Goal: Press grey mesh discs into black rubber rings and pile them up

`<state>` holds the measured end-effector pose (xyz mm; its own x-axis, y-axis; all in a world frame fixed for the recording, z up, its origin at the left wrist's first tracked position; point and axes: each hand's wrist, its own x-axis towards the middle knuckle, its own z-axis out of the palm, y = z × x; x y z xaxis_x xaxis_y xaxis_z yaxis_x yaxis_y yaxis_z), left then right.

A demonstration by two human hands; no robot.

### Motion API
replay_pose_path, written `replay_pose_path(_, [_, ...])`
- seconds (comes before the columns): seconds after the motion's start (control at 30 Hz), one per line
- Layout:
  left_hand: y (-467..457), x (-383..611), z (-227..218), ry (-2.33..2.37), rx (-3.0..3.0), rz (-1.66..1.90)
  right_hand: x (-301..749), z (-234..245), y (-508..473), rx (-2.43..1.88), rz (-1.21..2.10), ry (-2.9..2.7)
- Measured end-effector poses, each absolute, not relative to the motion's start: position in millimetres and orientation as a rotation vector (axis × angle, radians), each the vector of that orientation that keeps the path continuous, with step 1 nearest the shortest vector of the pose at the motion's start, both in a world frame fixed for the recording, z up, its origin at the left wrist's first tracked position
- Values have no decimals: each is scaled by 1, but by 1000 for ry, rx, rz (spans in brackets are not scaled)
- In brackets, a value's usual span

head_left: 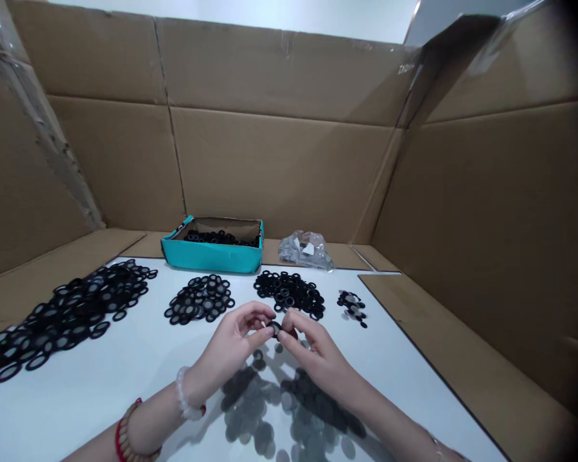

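my left forearm (157, 417) comes in from the lower left, with a red beaded bracelet (128, 433) and a white beaded bracelet (187, 394) on the wrist. my right forearm (380, 401) reaches in from the lower right. both angle inward, so my left hand (231, 340) and right hand (318, 350) meet above the white tabletop (101, 410), fingers curled, pinching a small black ring (274, 328) between them, its shape partly hidden by my fingertips. right under my hands lies a spread of grey mesh discs (264, 410). farther out, the tabletop carries four heaps of black rings, the two middle ones (201, 298) nearest my hands, a broad one (72, 314) to the left and a small one (351, 308) to the right. beyond them sit an open teal box (212, 253) holding more black rings and a crumpled clear plastic bag (306, 250), both on cardboard, with cardboard walls (289, 173) rising behind.
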<state>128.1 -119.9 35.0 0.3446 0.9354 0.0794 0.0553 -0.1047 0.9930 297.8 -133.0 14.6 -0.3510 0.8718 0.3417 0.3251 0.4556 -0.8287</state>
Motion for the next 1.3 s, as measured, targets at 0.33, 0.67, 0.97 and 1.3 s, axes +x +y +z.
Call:
replay_pose_path(0.33, [-119, 127, 35, 975, 1406, 916, 302, 15, -128, -934, 1071, -1897])
replay_pose_path(0.67, [-123, 126, 32, 946, 1680, 929, 302, 19, -132, -985, 781, -2068])
replay_pose_path(0.97, [-119, 127, 27, 934, 1454, 954, 304, 16, -128, -1023, 858, -2024])
replay_pose_path(1.3, [-120, 128, 30, 905, 1475, 964, 301, 18, -130, -1049, 958, -2015])
